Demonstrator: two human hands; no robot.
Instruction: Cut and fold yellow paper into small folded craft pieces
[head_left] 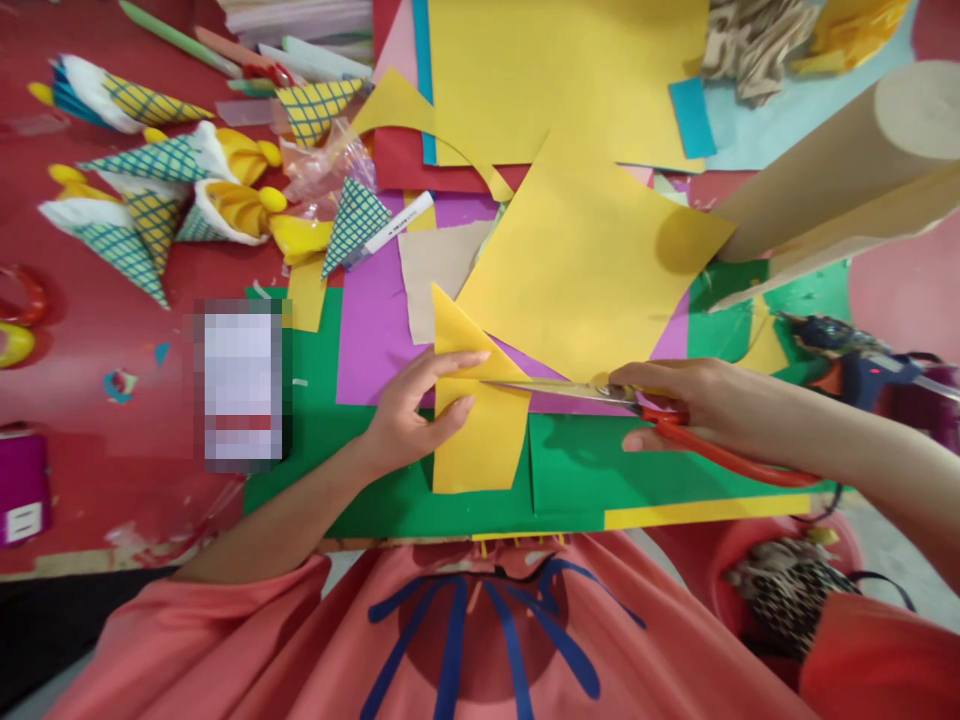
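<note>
My left hand (427,400) pinches a small piece of yellow paper (480,450) between thumb and fingers, near its left edge. From the right, red-handled scissors (585,392) reach into this piece, with the blade tips at a slit across its middle. My right hand (675,400) is closed around the scissor handles. Just beyond lies a larger yellow sheet (600,260) with a slanted left edge. Underneath are a purple sheet (367,350) and a green mat (585,470).
Several patterned paper cones (150,220) lie at the left, above a phone-like device (244,385) with a blurred screen. A brown paper roll (840,170) and a blue glue gun (870,370) are at the right. More yellow sheets (570,70) lie at the back.
</note>
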